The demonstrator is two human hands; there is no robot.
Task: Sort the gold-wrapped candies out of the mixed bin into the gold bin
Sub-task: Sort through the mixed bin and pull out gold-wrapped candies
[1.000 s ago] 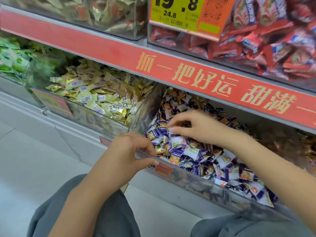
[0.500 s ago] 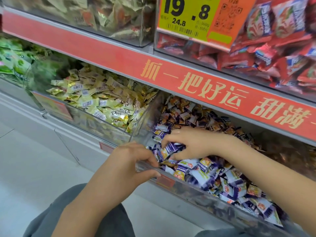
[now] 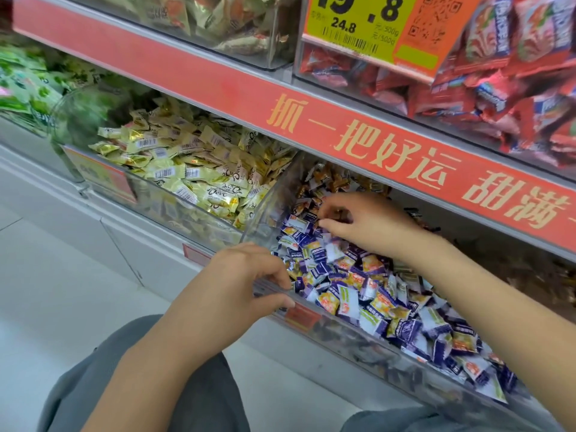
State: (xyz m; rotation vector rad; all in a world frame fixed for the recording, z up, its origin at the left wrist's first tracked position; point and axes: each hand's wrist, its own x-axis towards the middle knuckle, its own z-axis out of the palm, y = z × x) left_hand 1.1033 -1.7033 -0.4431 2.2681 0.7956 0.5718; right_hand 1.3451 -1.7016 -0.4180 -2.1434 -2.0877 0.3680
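The mixed bin (image 3: 352, 333) is a clear box full of purple-and-white candies (image 3: 358, 291), with brown-gold wrappers (image 3: 324, 179) heaped at its back. My left hand (image 3: 243, 279) grips its front rim near the left corner, fingers curled over the edge. My right hand (image 3: 367, 226) reaches into the bin's back left part. Its curled fingertips and thumb close on a small brown-gold candy (image 3: 338, 213) there. To the left stands the gold bin (image 3: 199, 218), heaped with pale gold wrapped candies (image 3: 193, 169).
A red shelf strip (image 3: 343, 129) with gold characters runs low over both bins. Above it are bins of red packets (image 3: 498, 88) and a yellow price tag (image 3: 358, 23). Green packets (image 3: 25, 85) lie at far left. White floor and my grey-trousered knees are below.
My right hand has moved from the front left of the mixed bin toward its back, and its fingers have closed among the brown-gold wrappers. My left hand stays on the rim.
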